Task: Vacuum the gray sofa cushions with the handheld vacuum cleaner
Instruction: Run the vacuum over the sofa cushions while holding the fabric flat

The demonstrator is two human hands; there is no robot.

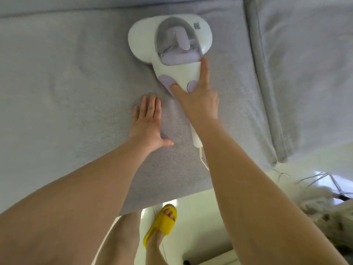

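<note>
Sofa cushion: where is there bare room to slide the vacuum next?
Bare gray sofa cushion left of the handheld vacuum cleaner and left hand; a narrower strip on its right, up to the seam. Crowded near both hands and the cord.

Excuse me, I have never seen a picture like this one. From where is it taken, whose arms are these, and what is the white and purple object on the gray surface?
The single picture comes from a camera worn on a person's head, looking down, so both arms are that person's own. The gray surface is a sofa cushion. The white and purple object is a handheld vacuum cleaner lying on it. The right hand grips its handle, index finger stretched along the body. The left hand rests flat on the cushion beside it, holding nothing. A thin cord leaves the handle's end. Below, a foot in a yellow slipper stands on the pale floor.
</note>
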